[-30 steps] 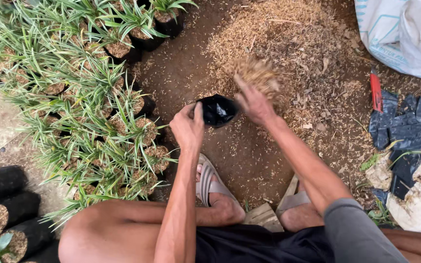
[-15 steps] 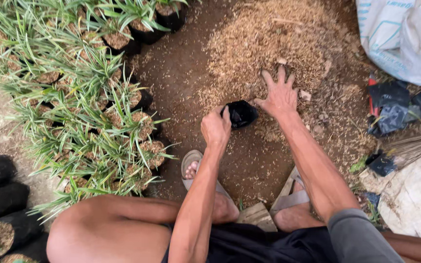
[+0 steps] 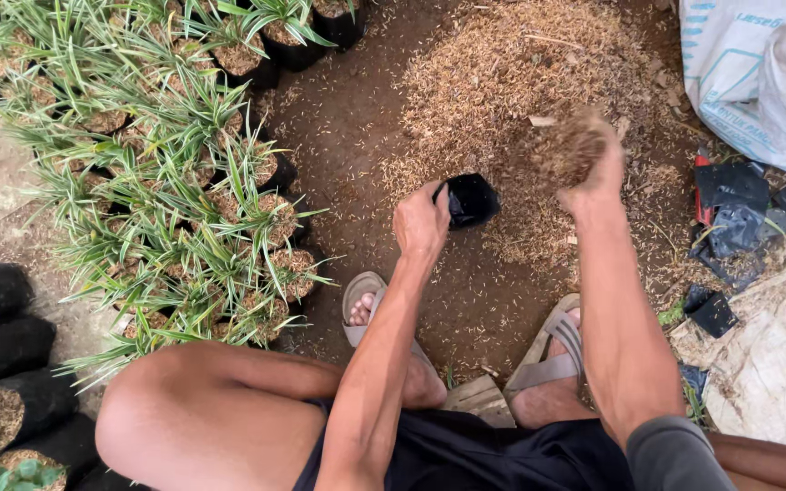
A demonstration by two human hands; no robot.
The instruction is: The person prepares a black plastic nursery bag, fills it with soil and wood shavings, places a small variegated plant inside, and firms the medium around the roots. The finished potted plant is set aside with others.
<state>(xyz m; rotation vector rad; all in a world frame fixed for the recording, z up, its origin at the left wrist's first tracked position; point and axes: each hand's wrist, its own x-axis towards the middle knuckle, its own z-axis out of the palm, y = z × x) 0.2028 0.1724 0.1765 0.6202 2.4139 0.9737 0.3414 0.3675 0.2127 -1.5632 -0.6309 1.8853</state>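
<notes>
Black grow bag (image 3: 471, 199), contents hidden.

Bare brown soil ground (image 3: 357, 118) under daylight

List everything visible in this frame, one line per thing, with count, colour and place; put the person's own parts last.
small plastic bag: one, black, centre, held open on the ground
husk pile: one, tan, upper centre on the dirt
potted striped plants: many, green and white in black bags, upper left
filled bags: several, black, lower left
empty bags: several, black, right
sack: one, white, top right
sandals: two, grey, on the feet, lower centre
shorts: one pair, black, bottom
left hand: grips the small plastic bag's rim
right hand: raised beside that bag, clutching a handful of husk
</notes>
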